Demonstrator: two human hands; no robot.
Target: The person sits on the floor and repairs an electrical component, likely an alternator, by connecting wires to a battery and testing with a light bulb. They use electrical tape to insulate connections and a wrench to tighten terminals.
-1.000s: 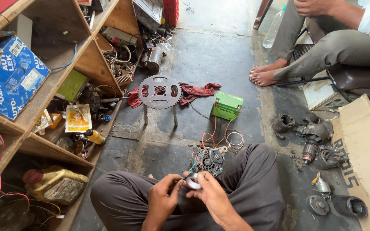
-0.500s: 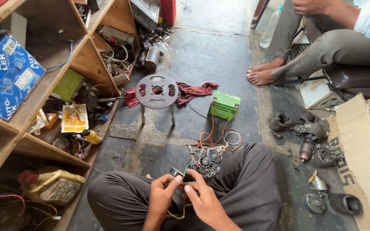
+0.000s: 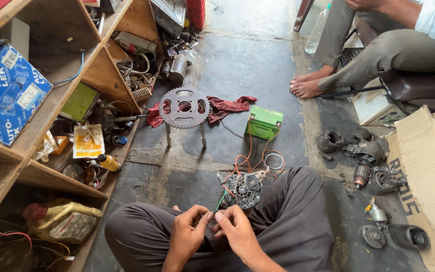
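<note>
While fingers (image 3: pixel 208 217) pinch wire (image 3: pixel 221 201), alternator (image 3: pixel 241 190) ahead, sprocket stool (image 3: pixel 184 108) beyond.

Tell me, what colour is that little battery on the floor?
Bright green; the battery shows in the head view, with orange wires running from it.

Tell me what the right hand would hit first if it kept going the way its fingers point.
The right hand points left at the left hand; their fingertips already meet around a thin green wire, so it would probably press into that hand first.
</note>
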